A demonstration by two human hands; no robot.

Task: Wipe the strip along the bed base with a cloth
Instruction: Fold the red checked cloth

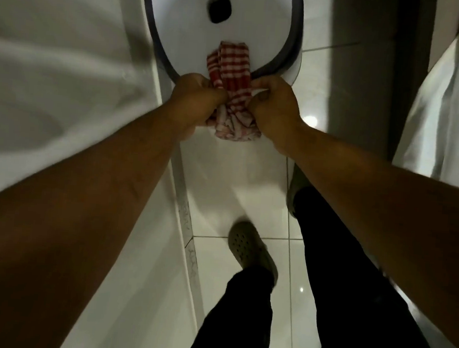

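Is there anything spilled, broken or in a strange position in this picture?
Nothing stands out. Both hands, left and right, grip the bunched red-and-white cloth over the rim of a white basin beside the bed. No puddle shows on the tiled floor, though the picture is blurred.

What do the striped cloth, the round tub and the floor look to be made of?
Cloth: woven fabric, likely cotton; red-and-white stripes, soft bunched folds, gripped by both hands. Tub: probably plastic; smooth matte white with a dark rim. Floor: glazed tile; grout lines, shiny light reflections.
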